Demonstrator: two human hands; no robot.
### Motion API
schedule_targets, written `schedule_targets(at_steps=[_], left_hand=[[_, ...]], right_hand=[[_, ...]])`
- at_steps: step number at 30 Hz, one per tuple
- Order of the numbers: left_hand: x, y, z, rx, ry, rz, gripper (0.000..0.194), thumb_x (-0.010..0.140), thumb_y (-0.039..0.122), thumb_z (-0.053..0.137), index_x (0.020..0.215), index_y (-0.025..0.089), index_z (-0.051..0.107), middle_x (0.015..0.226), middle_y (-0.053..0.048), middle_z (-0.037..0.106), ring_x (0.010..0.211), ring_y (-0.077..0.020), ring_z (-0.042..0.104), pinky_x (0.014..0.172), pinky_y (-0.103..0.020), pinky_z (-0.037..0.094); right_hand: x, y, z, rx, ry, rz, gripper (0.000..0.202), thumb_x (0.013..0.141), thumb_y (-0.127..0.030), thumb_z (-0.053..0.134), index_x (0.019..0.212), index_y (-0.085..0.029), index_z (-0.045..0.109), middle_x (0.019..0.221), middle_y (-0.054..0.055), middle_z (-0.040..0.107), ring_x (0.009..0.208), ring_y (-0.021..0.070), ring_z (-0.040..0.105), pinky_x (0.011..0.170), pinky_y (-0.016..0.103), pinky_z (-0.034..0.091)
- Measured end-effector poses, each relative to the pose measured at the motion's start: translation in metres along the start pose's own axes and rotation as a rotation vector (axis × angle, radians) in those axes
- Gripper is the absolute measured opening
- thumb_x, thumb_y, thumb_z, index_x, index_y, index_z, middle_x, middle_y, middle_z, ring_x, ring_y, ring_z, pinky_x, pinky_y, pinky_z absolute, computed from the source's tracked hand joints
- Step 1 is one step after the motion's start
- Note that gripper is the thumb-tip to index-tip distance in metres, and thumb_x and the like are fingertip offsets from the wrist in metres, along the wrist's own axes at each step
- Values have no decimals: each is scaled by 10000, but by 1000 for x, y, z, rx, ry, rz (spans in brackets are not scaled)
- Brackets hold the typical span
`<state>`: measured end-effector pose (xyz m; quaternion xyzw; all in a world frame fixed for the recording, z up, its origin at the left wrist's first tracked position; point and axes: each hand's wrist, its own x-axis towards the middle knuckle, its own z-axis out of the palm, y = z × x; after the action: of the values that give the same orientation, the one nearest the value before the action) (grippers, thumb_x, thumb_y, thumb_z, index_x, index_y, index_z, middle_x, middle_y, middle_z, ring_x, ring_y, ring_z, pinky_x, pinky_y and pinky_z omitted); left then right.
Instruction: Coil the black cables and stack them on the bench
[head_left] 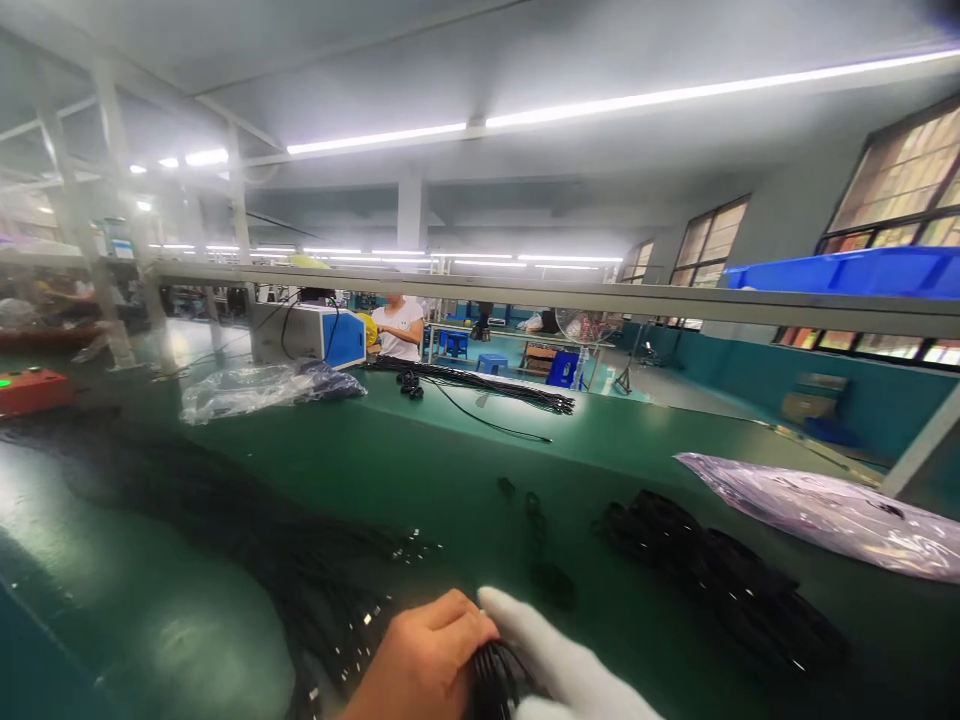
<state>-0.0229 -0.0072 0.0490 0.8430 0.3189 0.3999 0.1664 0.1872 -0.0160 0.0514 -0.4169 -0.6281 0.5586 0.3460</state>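
At the bottom middle, my bare left hand (429, 650) is closed round a bundle of thin black cables (496, 678). My right hand (566, 665), in a white glove, curves round the bundle's other side, a gloved fingertip close to my left fingers. The lower part of both hands is cut off by the frame edge. Left of my hands, a long spread of black cables (247, 530) with small shiny ends lies on the green table (360, 470). To the right lies a heap of coiled black cables (720, 570), partly blurred.
A pinkish plastic bag (832, 515) lies at right. Farther back are more black cables (480, 382), a clear bag (262, 388) and a blue-and-white machine (341, 335). An orange box (34, 390) stands at left. A metal rail (525, 290) crosses above; a person (401, 325) sits beyond.
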Motion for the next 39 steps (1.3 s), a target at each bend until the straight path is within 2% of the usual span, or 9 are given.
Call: schedule_targets(at_steps=[4, 8, 10, 14, 18, 26, 30, 34, 39], left_hand=[[2, 2, -4, -3, -80, -29, 375, 697, -14, 395, 902, 160, 656, 806, -50, 636, 707, -131, 608, 639, -176, 459], [4, 4, -7, -58, -117, -103, 331, 732, 11, 399, 865, 158, 665, 786, -44, 617, 696, -130, 592, 627, -183, 443], [4, 4, -7, -97, -117, -151, 309, 755, 33, 408, 865, 161, 667, 779, -39, 608, 700, -133, 585, 632, -192, 440], [4, 4, -5, -165, -93, -301, 327, 752, 40, 438, 955, 186, 649, 878, -30, 610, 773, -141, 584, 701, -220, 445], [6, 2, -1, -247, -53, -505, 331, 756, 95, 492, 1059, 214, 556, 829, 22, 611, 681, -119, 568, 642, -216, 436], [12, 3, 8, -304, -67, -730, 136, 694, 120, 489, 800, 196, 528, 611, 61, 547, 525, -105, 511, 458, -186, 345], [16, -2, 6, -209, -150, -777, 87, 650, 173, 554, 730, 193, 528, 590, 53, 554, 534, -114, 496, 453, -190, 313], [17, -6, 4, -189, -148, -756, 83, 634, 221, 603, 693, 184, 558, 594, 45, 562, 560, -121, 498, 466, -193, 309], [10, 0, 8, -96, -96, -692, 102, 698, 166, 510, 666, 178, 606, 578, 27, 581, 565, -127, 518, 497, -201, 324]], right_hand=[[12, 5, 14, -48, -116, -23, 560, 663, -279, 745, 1196, -238, 580, 1072, 29, 607, 1042, 280, 512, 897, 354, 409], [25, -8, 28, -140, -117, -1, 191, 735, -205, 629, 921, -167, 654, 873, 24, 568, 878, 224, 526, 876, 411, 407], [28, -12, 33, -87, -81, -12, 130, 748, -203, 609, 870, -170, 641, 859, 20, 555, 876, 209, 527, 882, 398, 414], [25, -14, 37, 223, -185, 3, 375, 644, -242, 727, 992, -164, 610, 885, 30, 583, 877, 212, 574, 822, 364, 472], [21, -11, 35, 622, -356, 150, 437, 691, -332, 732, 1043, -113, 592, 877, 87, 603, 840, 211, 618, 647, 276, 513], [23, -5, 43, 585, -292, 115, 391, 697, -306, 741, 985, -64, 633, 852, 104, 592, 789, 192, 608, 620, 298, 545], [23, -2, 51, 524, -235, 146, 450, 644, -367, 761, 945, -70, 607, 743, 84, 605, 629, 159, 602, 527, 252, 526], [25, 2, 52, 471, -137, 189, 307, 602, -299, 737, 777, -76, 617, 643, 39, 557, 500, 96, 520, 392, 157, 415], [25, 8, 50, 609, -255, 244, 342, 637, -293, 749, 869, -77, 623, 675, 66, 603, 603, 141, 597, 472, 177, 457]])
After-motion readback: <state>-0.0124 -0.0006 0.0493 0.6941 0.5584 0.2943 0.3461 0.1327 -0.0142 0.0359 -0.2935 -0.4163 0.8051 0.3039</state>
